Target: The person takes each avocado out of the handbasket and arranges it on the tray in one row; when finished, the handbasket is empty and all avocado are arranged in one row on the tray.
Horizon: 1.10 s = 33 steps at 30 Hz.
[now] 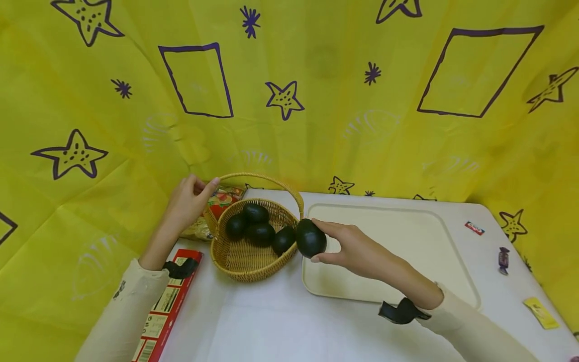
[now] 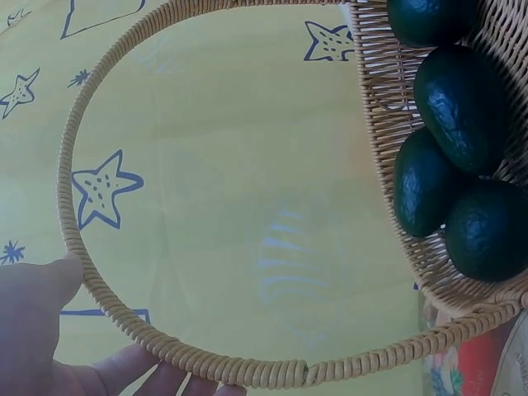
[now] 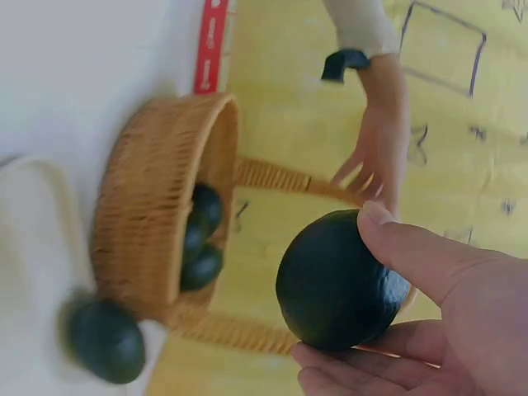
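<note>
So the person's right hand [image 1: 346, 251] is grasping a dark green avocado [image 1: 311, 238], thumb on one side and fingers on the other, and that avocado is hanging just off the right rim of the wicker basket [image 1: 239, 259] (can't tell from the head view whether it's actually touching the wicker). Meanwhile the left hand [image 1: 185, 201] is holding on to the basket's arched handle [image 1: 258, 175] over on the left, thumb and fingers closing around it. Four other avocados [image 1: 261, 234] are sitting bunched up inside the basket, and the right wrist view is showing yet another loose avocado [image 3: 106, 341] outside it, on or right beside the cream tray [image 1: 384, 296]. That tray is lying flat to the right of the basket. Some colorful snack packs [image 1: 222, 199] are poking out behind its left side, and a long red box [image 1: 169, 306] is lying nearer the person, left of the basket. Far off to its right, past the tray, a purple wrapped candy [image 1: 503, 261] and a yellow packet [image 1: 541, 312] are resting on the white table [image 1: 267, 327].
</note>
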### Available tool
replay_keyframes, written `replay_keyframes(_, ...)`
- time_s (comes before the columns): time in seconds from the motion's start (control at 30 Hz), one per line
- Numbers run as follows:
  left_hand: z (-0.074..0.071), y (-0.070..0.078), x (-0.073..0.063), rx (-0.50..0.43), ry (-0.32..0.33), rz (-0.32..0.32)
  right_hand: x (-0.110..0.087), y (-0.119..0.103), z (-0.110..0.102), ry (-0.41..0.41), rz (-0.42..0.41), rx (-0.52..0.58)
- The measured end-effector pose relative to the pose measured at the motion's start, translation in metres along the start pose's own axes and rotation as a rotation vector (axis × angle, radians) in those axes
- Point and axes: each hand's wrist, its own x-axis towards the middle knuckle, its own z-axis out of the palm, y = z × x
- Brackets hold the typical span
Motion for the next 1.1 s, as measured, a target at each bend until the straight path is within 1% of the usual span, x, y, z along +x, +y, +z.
replay_keyframes(0.07, 0.000, 0.001, 0.000, 0.005, 0.001, 0.003, -0.007, 0.014, 0.000, 0.020, 0.010, 0.015)
replay_keyframes(0.2, -0.001, 0.001, 0.000, 0.010, -0.004, -0.002, -0.013, 0.047, 0.002, 0.046, 0.077, 0.018)
replay_keyframes(0.37, 0.000, 0.001, 0.000, 0.010, -0.001, -0.004, -0.014, 0.087, 0.007, 0.079, 0.156, -0.001)
replay_keyframes(0.47, 0.000, 0.001, 0.000, 0.010, 0.003, 0.000, -0.013, 0.107, 0.009, 0.079, 0.176, -0.013)
replay_keyframes(0.57, 0.000, 0.002, 0.000, 0.008, 0.003, 0.001, -0.010, 0.122, 0.012, 0.069, 0.186, -0.023)
replay_keyframes(0.73, -0.001, 0.002, 0.000, 0.017, -0.003, -0.006, -0.002, 0.140, 0.020, 0.054, 0.193, -0.013)
replay_keyframes(0.83, -0.001, 0.002, 0.000, 0.020, -0.005, -0.011, 0.003, 0.146, 0.025, 0.042, 0.205, -0.010)
replay_keyframes(0.97, -0.001, 0.002, 0.000, 0.014, -0.005, -0.007, 0.008, 0.148, 0.031, 0.041, 0.208, -0.013)
replay_keyframes(1.1, -0.001, 0.002, 0.001, 0.009, -0.004, -0.008, 0.012, 0.147, 0.034, 0.047, 0.193, -0.035)
